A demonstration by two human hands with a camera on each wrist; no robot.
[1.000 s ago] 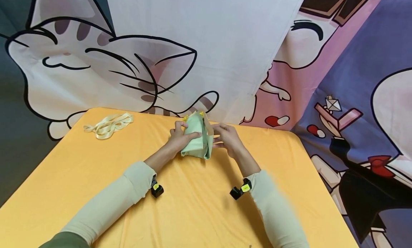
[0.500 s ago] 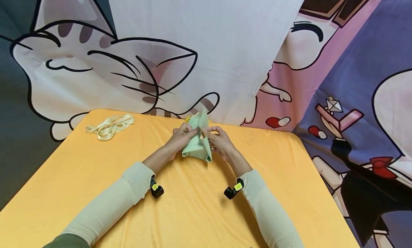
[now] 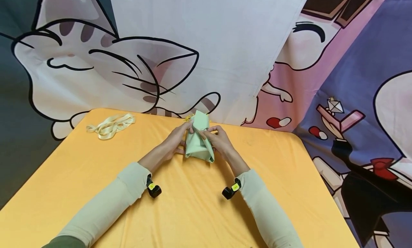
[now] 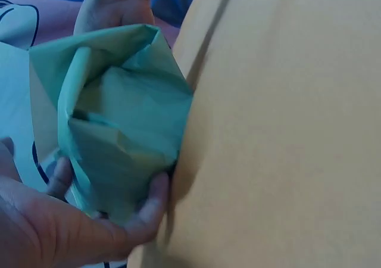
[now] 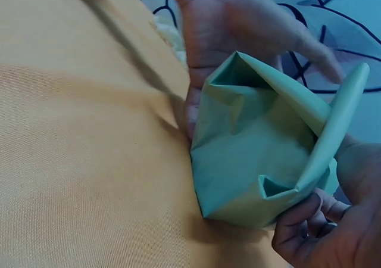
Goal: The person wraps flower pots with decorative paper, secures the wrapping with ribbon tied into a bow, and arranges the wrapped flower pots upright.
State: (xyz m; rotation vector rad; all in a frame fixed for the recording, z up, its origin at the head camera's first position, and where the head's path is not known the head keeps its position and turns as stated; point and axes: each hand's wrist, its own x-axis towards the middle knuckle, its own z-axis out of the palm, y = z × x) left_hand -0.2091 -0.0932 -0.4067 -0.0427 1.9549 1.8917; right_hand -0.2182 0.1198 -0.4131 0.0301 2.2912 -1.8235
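Note:
In the head view, a light green paper wrap [image 3: 199, 148] stands at the far middle of the table, its paper folded over in front. Small yellow bits [image 3: 188, 118] show behind its top. My left hand [image 3: 173, 140] lies along the left side of the wrap, with thumb and fingers extended near the paper. On the other side, my right hand [image 3: 220, 139] pinches the folded paper edge, its thumb on the front. The right wrist view shows the wrap's folded end [image 5: 256, 143] with loose creases and pockets; the right fingers [image 5: 297, 220] curl beneath its edge.
A bundle of pale yellow ribbon [image 3: 111, 126] lies at the table's far left. The yellow-orange tablecloth [image 3: 180, 212] spreads under both arms. A printed cartoon cloth [image 3: 231, 62] hangs right behind the table's back edge.
My right hand has come in from the right and taken the paper edge, folding it over the front. The left hand's thumb has shifted off the front to the upper left side.

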